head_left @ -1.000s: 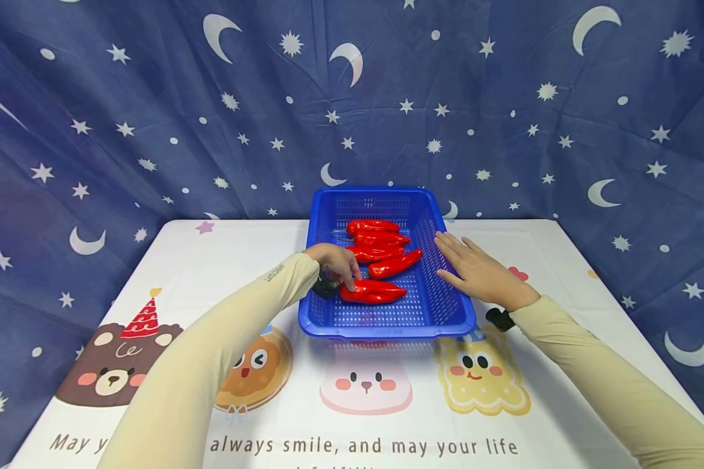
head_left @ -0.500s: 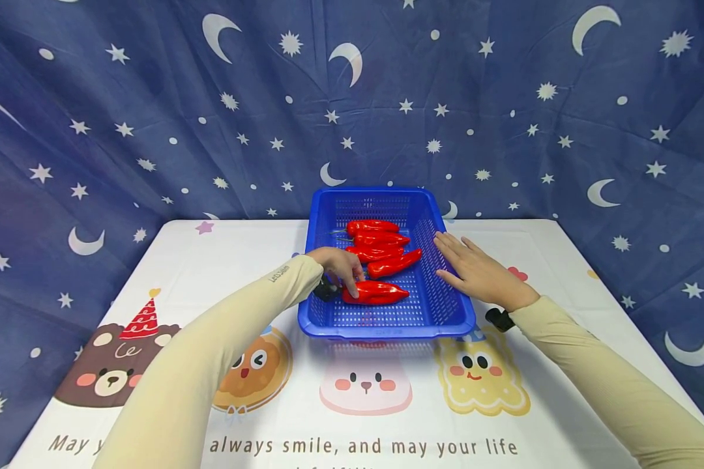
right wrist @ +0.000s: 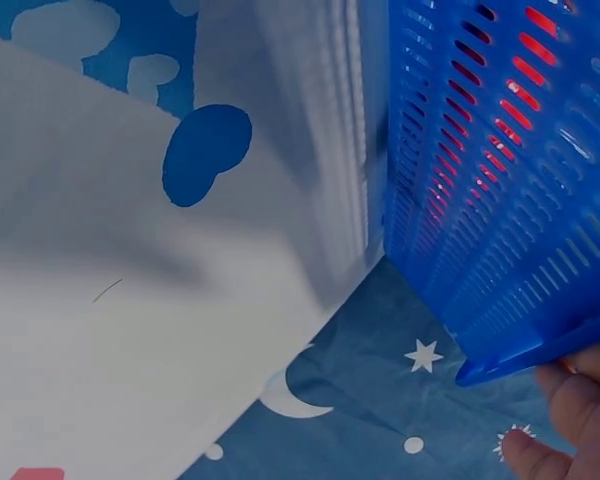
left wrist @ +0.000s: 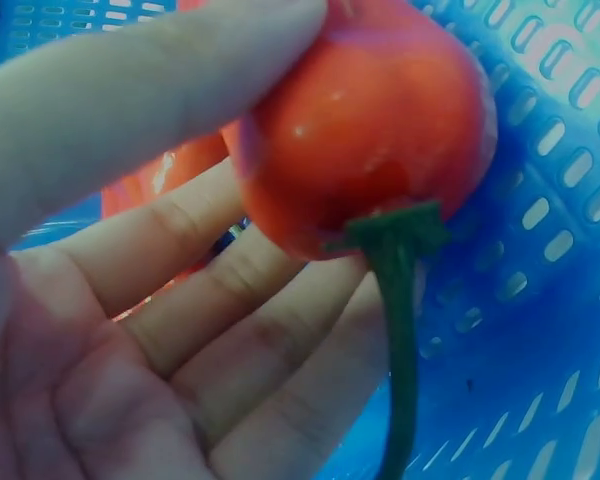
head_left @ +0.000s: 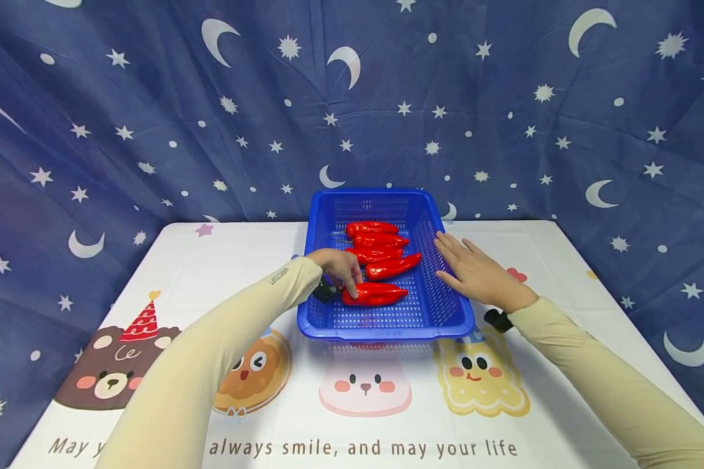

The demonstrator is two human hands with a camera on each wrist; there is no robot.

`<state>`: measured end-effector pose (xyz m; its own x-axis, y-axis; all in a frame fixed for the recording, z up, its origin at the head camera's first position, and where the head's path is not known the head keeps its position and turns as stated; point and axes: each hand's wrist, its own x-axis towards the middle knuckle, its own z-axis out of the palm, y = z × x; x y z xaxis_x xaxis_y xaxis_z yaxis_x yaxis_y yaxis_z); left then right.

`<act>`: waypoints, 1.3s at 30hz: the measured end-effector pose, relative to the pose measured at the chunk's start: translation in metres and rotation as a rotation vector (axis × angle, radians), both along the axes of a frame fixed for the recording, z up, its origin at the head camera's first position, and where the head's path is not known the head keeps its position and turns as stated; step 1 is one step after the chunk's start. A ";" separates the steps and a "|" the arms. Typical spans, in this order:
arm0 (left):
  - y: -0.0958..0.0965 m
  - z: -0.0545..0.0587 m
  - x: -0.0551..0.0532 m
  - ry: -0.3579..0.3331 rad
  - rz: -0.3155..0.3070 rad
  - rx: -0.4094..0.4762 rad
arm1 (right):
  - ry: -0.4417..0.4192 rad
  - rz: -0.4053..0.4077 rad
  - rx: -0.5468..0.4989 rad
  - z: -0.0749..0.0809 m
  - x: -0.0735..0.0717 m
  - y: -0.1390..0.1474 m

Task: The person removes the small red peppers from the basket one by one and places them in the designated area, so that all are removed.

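Note:
Several long red peppers lie in a blue perforated basket (head_left: 381, 334). At the stem end of the nearest pepper (head_left: 377, 294) is my left hand (head_left: 339, 266). The left wrist view shows the thumb on one side of that pepper (left wrist: 380, 120) and the fingers against the other, with its green stem (left wrist: 400, 330) hanging free. My right hand (head_left: 481, 272) rests with extended fingers on the basket's right rim. In the right wrist view, fingertips (right wrist: 590, 400) touch the blue rim, and red shows through the slots.
A white tablecloth (head_left: 240, 241) with cartoon prints and lettering covers the table. Behind it hangs a dark blue curtain (head_left: 258, 85) with moons and stars. The other peppers (head_left: 375, 240) lie roughly parallel towards the back of the basket.
My left hand has shifted slightly right along with the nearest pepper, then stays nearly still. The right hand and the basket hold their places.

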<state>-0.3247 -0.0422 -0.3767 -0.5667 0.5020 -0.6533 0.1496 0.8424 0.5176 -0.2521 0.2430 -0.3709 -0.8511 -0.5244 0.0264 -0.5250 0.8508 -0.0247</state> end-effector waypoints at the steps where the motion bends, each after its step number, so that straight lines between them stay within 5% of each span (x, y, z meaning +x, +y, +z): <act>1: 0.000 0.001 0.001 0.001 0.003 0.003 | -0.001 -0.001 0.000 0.000 0.000 0.000; 22: -0.008 0.004 0.001 -0.026 -0.001 0.145 | -0.048 -0.021 -0.031 -0.001 0.002 -0.002; 39: -0.020 0.033 0.001 -0.011 0.083 0.253 | -0.041 -0.017 -0.039 0.001 0.002 -0.002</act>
